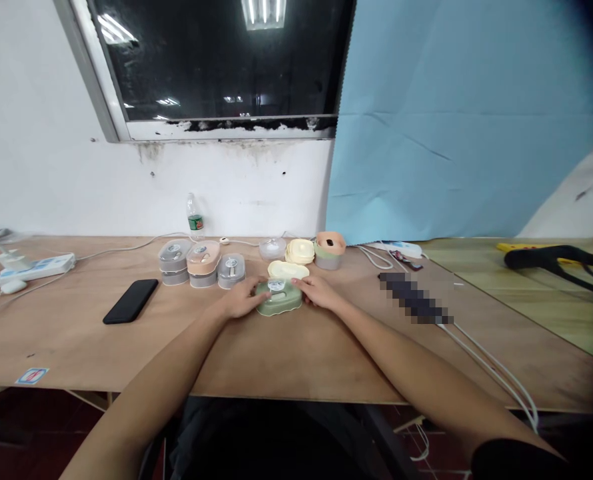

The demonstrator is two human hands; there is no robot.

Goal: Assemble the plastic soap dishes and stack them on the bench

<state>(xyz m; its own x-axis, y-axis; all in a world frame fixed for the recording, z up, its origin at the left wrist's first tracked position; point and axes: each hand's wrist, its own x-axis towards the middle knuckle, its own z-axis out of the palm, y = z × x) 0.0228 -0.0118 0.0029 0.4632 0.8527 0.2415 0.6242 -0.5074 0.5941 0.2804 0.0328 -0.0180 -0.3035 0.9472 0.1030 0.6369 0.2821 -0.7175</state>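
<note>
A green lidded box [279, 299] with a clear top lies on the wooden table [286, 353] in front of me. My left hand [240, 300] grips its left side, fingers curled around the edge. My right hand [318, 291] holds its right side the same way. Just behind the green box sits a pale yellow lid or box [288, 269].
Three stacked lidded boxes [201, 265] stand to the left, with more boxes [316, 250] behind. A black phone [130, 301] lies at left. A power strip [36, 268], a water bottle [195, 217] and white cables [486, 363] are also on the table.
</note>
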